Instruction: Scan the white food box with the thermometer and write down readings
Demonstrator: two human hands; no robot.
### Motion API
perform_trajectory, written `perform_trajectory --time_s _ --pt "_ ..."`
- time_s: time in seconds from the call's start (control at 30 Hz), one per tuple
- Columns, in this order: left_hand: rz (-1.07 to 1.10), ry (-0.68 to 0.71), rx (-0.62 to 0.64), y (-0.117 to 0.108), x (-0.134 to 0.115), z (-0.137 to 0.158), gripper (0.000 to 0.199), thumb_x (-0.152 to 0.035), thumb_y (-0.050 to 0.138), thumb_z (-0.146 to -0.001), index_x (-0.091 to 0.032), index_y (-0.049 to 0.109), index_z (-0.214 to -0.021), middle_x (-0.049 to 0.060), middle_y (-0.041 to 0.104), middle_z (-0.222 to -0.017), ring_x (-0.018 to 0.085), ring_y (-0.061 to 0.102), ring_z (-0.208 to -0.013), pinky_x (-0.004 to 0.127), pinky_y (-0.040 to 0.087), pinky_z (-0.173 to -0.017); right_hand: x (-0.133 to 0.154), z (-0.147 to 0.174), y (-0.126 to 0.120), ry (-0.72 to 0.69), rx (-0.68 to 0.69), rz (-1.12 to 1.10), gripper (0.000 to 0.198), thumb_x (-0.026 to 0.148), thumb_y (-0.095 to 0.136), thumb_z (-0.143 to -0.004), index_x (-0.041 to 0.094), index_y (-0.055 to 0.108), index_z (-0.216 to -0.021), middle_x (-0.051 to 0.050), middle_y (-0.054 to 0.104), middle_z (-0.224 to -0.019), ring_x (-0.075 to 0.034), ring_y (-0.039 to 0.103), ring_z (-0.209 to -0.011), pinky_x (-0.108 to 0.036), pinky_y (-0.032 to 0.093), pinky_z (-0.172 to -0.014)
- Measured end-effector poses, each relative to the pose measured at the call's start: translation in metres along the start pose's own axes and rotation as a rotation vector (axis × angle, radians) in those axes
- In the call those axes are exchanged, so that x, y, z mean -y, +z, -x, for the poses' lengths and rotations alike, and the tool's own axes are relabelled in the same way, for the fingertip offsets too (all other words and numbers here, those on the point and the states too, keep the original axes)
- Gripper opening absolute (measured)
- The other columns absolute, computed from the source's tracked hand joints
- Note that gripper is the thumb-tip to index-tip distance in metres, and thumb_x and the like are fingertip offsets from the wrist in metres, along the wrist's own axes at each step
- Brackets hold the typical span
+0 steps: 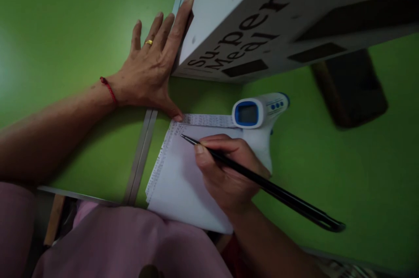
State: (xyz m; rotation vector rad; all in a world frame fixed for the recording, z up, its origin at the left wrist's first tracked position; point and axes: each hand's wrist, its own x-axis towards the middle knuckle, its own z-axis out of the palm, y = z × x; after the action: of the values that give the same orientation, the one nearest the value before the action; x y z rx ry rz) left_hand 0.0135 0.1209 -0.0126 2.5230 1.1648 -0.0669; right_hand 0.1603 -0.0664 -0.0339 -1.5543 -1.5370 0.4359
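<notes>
My right hand (229, 169) is closed around a long black pen (271, 188), its silver tip just over the upper left part of a white notepad (176, 186). Small handwriting runs along the pad's left edge. My left hand (153, 60) lies with its fingers spread, the thumb touching the pad's top left corner and the index finger against a large printed box (222, 29). A narrow strip of paper with writing (209, 120) lies along the top of the pad. A white and blue infrared thermometer (262, 114) rests at the pad's upper right, partly behind my right hand.
Everything lies on a green table (65, 29) crossed by a metal strip (140, 156). The box fills the upper right. A dark phone-like object (352, 88), blurred, lies beneath the box's right side. The table's near edge meets my pink clothing (131, 243).
</notes>
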Motion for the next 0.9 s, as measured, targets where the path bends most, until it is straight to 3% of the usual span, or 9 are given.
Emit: perform_trajectory --time_s 0.27,0.57,0.73,0.9 --pt "-0.009 0.023 -0.011 0.0006 -0.0001 0.0007 0.158 -0.076 0.069 -0.041 0.000 -0.016 -0.150 0.021 -0.011 -0.159 0.042 -0.007 -0.147 0.060 -0.010 -0.115 -0.0002 -0.0015 0.0018 -0.019 0.003 -0.015 0.009 0.017 0.066 -0.081 0.021 0.060 -0.086 0.002 0.066 -0.075 -0.011 0.063 -0.064 -0.023 0.051 -0.054" --pt "0.128 0.081 -0.085 0.0058 0.0080 -0.0010 0.151 -0.085 0.061 -0.041 -0.012 -0.007 -0.155 0.016 -0.005 -0.161 0.040 -0.006 -0.148 0.059 -0.013 -0.115 -0.0011 0.0004 -0.0008 0.042 -0.015 -0.024 0.006 0.022 0.067 -0.081 0.021 0.061 -0.082 0.001 0.068 -0.074 -0.013 0.064 -0.065 -0.026 0.051 -0.055" --pt "0.073 0.052 -0.024 0.0037 0.0068 -0.0010 0.156 -0.085 0.061 -0.042 -0.002 -0.011 -0.152 0.021 -0.008 -0.159 0.040 -0.009 -0.147 0.059 -0.014 -0.115 -0.0038 0.0004 -0.0010 0.063 -0.041 -0.061 0.007 0.019 0.067 -0.081 0.020 0.061 -0.081 0.001 0.067 -0.074 -0.012 0.063 -0.065 -0.025 0.051 -0.056" --pt "0.033 0.008 0.010 -0.0003 0.0012 -0.0009 0.158 -0.081 0.065 -0.039 -0.005 -0.015 -0.152 0.019 -0.011 -0.160 0.040 -0.010 -0.147 0.057 -0.014 -0.116 -0.0024 -0.0010 -0.0011 0.033 -0.042 -0.020 0.007 0.019 0.067 -0.080 0.020 0.061 -0.081 0.001 0.067 -0.073 -0.012 0.064 -0.064 -0.025 0.051 -0.055"
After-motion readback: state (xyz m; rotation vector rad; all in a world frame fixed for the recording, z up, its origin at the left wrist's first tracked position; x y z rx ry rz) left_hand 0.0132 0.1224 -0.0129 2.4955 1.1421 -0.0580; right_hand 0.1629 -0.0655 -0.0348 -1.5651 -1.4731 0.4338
